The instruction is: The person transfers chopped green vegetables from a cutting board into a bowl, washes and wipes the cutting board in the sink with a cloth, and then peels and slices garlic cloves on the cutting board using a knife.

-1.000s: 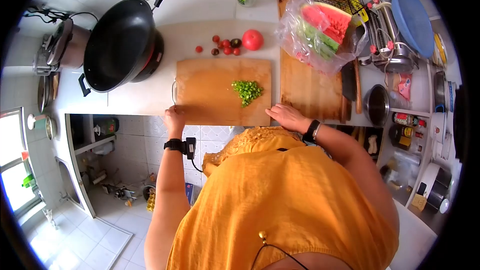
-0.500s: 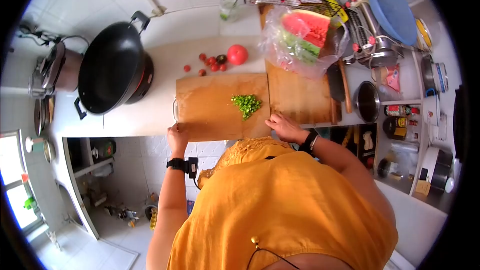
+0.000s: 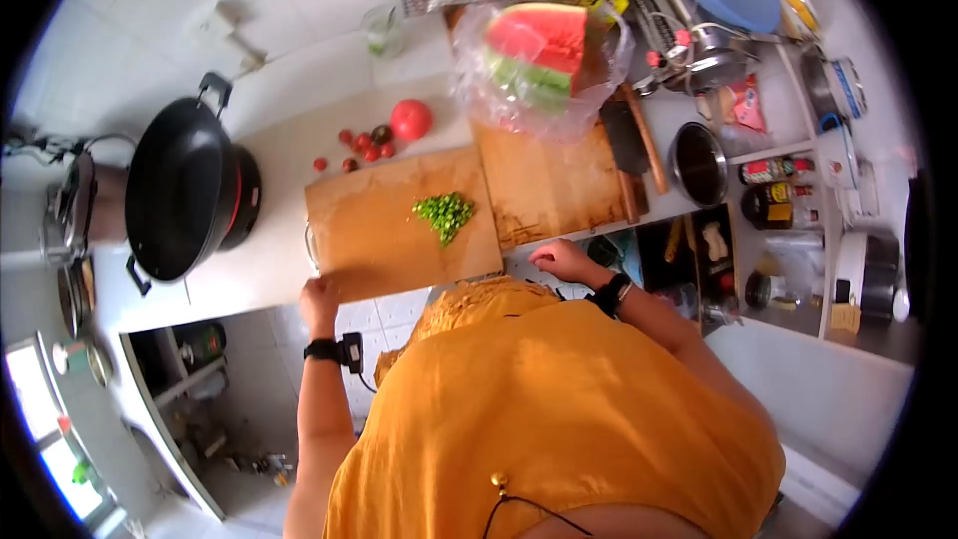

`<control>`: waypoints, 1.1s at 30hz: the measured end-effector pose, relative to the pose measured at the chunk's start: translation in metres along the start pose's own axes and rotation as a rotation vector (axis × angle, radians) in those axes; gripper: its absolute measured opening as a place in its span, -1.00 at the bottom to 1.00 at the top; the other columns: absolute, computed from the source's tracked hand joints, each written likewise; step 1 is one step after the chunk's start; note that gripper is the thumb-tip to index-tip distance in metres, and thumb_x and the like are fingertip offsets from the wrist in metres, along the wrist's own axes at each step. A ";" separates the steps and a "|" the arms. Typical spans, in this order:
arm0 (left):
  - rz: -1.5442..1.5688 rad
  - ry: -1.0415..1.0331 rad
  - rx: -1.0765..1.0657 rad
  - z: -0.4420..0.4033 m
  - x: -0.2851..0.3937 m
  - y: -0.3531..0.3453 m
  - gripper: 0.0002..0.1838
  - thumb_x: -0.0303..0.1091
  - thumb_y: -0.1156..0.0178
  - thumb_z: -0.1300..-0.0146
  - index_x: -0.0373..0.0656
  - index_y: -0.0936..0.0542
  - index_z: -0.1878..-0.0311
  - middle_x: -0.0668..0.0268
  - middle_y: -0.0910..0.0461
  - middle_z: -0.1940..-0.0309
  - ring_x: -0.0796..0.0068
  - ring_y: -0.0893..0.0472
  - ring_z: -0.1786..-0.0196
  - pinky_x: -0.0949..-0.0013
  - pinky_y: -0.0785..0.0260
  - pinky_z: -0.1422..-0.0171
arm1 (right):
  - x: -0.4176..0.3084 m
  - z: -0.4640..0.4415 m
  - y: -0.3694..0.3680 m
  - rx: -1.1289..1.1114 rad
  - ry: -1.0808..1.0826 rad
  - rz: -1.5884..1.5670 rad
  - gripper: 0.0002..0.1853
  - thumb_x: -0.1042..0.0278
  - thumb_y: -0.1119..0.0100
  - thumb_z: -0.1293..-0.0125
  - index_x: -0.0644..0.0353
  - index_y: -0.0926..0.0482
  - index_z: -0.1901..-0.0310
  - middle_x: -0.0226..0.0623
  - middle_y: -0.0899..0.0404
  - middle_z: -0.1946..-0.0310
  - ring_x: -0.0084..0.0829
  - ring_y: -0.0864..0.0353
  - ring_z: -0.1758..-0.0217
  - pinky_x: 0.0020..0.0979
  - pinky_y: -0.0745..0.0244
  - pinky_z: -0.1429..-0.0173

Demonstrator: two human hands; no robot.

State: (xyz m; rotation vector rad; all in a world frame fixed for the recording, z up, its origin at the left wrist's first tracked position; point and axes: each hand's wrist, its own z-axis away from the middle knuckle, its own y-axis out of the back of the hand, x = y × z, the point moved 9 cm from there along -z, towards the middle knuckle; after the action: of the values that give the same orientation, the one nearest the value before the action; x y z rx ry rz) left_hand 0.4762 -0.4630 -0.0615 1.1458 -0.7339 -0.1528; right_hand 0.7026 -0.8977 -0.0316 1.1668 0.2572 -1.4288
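A wooden cutting board (image 3: 369, 230) lies at the counter's front edge with a small pile of chopped green vegetable (image 3: 444, 215) on its right half. My left hand (image 3: 319, 301) is closed on the board's near left corner, just below its metal handle (image 3: 311, 246). Just off the near right corner, my right hand (image 3: 561, 260) hangs in front of the counter edge, its fingers curled in and nothing visible in them. Beyond the board are a large tomato (image 3: 411, 120) and several cherry tomatoes (image 3: 371, 153).
A second wooden board (image 3: 549, 190) carries a cut watermelon (image 3: 539, 45) in a clear plastic bag, with a cleaver (image 3: 626, 140) alongside. To the left stands a black wok (image 3: 178, 190) on a burner. A metal bowl (image 3: 699, 165) sits at right, near open shelves with bottles.
My right hand has come off the board's near right corner. The board is now turned slightly, its right end apart from the second board, while my left hand keeps hold. The view has shifted and tilted.
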 end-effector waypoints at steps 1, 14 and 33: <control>-0.024 -0.011 -0.033 0.004 0.016 0.007 -0.74 -0.25 -0.16 0.01 -0.30 -0.57 0.41 -0.03 -0.58 0.45 -0.07 -0.58 0.30 0.08 -0.42 0.19 | 0.014 -0.003 -0.018 -0.062 0.023 -0.031 -0.74 0.38 -0.12 -0.15 0.31 -0.59 0.15 -0.20 -0.65 0.33 -0.43 -0.62 0.33 -0.43 -0.49 0.20; -0.037 -0.041 -0.071 0.014 0.005 0.000 -0.71 -0.25 -0.20 -0.03 -0.28 -0.57 0.25 0.06 -0.57 0.38 0.09 -0.57 0.27 0.16 -0.42 0.17 | 0.014 -0.002 -0.077 -0.187 -0.423 -1.058 -0.62 0.19 -0.02 -0.36 0.24 -0.39 -0.11 -0.33 -0.58 0.08 -0.39 -0.60 0.08 -0.41 -0.47 0.07; 1.205 0.325 -0.627 0.117 -0.053 -0.048 -0.66 -0.52 -0.07 -0.27 -0.29 -0.40 -0.11 0.27 -0.51 -0.01 0.46 -0.50 -0.05 0.38 -0.32 -0.18 | 0.003 -0.022 -0.119 -0.172 -0.246 -1.401 -0.71 0.43 -0.16 -0.25 0.16 -0.44 -0.01 -0.39 -0.52 0.13 -0.45 -0.52 0.07 -0.32 -0.46 -0.09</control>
State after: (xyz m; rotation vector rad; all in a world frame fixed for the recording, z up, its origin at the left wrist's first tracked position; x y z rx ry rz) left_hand 0.3779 -0.5489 -0.1020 0.0087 -0.8831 0.7558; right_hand 0.6132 -0.8526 -0.0995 0.5631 1.1410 -2.6361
